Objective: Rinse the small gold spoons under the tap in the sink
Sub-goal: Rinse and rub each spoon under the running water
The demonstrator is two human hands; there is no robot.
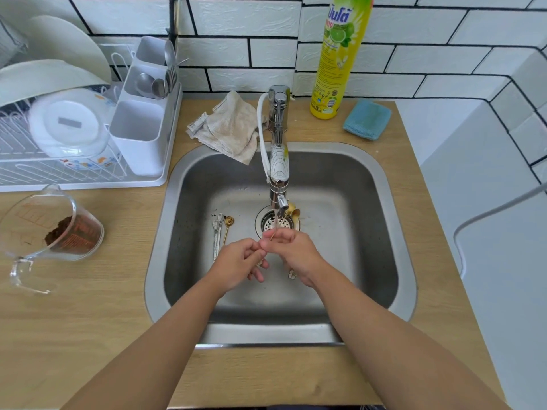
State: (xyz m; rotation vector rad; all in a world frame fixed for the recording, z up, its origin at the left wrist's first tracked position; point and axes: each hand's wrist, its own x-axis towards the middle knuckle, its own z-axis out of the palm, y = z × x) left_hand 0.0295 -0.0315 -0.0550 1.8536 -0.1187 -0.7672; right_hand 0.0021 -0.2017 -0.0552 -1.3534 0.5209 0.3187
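Both hands meet over the sink (384, 232) under the tap (278, 173), water stream falling right onto the grip. Left hand (239, 263) and right hand (291, 253) are both pinched on a thin gold spoon (271, 237), only a sliver of stem showing between the fingertips; a small flower-shaped end (292, 274) peeks out below the right hand. Just left of the grip, on the sink floor, lie another gold spoon (228, 227) and silver spoons (217, 232) side by side. Drain (273, 221) sits right behind the grip. Far left on the bench (88, 306): jug (44, 232) with brown grounds.
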